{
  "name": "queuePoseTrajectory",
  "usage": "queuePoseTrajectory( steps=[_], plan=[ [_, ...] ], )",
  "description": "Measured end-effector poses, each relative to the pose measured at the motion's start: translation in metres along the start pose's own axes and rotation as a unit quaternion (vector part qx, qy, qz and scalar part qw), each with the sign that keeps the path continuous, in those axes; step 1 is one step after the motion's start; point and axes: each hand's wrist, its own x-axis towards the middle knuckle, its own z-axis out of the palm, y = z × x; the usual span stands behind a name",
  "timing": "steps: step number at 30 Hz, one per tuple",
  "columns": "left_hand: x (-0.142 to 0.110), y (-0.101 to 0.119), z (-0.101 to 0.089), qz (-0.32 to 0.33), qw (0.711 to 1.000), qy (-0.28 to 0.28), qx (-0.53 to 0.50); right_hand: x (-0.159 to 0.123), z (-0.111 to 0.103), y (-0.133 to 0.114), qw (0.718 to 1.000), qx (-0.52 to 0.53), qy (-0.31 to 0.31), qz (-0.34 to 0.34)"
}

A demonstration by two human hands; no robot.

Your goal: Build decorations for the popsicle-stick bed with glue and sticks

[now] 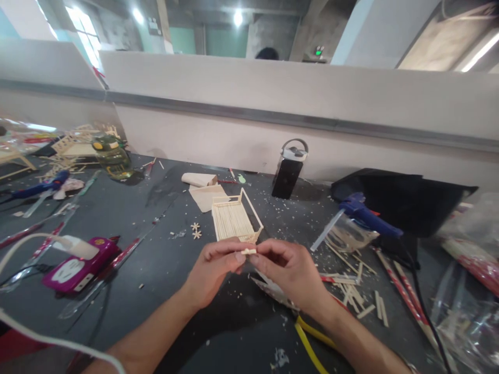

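Between the fingertips of my left hand and my right hand is a small pale wooden piece, pinched from both sides. Its exact shape is partly covered by my fingers. Just beyond my hands stands a small bed-like frame of wooden sticks, with a slatted base and raised rails. Two little star-shaped stick pieces lie to its left. Under my right hand rests a pair of yellow-handled pliers or cutters, its metal head partly hidden.
A blue glue gun and cut sticks lie right. A black bottle stands by the partition. Leftward are a purple power strip, a green bottle and another blue glue gun. Brown paper lies behind the frame.
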Motion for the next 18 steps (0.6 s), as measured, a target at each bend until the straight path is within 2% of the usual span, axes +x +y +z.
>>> queuePoseTrajectory(
  steps=[3, 5, 8, 12, 15, 18],
  plan=[
    [0.0001, 0.0004, 0.0005, 0.032, 0.999, 0.024, 0.017, 0.0013, -0.0022, -0.0042, 1.000, 0.001, -0.001, 0.024],
    [0.0001, 0.0010, 0.0004, 0.015, 0.999, 0.030, 0.009, 0.0006, -0.0036, -0.0048, 0.999, -0.024, -0.003, 0.028],
    [0.0000, 0.0026, -0.0005, -0.022, 1.000, 0.007, 0.002, -0.0018, -0.0051, -0.0033, 0.997, -0.071, -0.021, 0.023],
    [-0.0005, 0.0027, -0.0021, -0.057, 0.997, -0.003, 0.055, -0.0038, -0.0063, -0.0022, 0.993, -0.106, -0.040, 0.013],
    [-0.0010, 0.0018, -0.0014, -0.081, 0.995, -0.009, 0.062, -0.0031, -0.0071, -0.0033, 0.995, -0.090, -0.048, 0.009],
    [-0.0013, 0.0030, 0.0009, -0.079, 0.996, -0.035, 0.029, -0.0018, -0.0073, -0.0042, 0.996, -0.060, -0.063, 0.015]
  ],
)
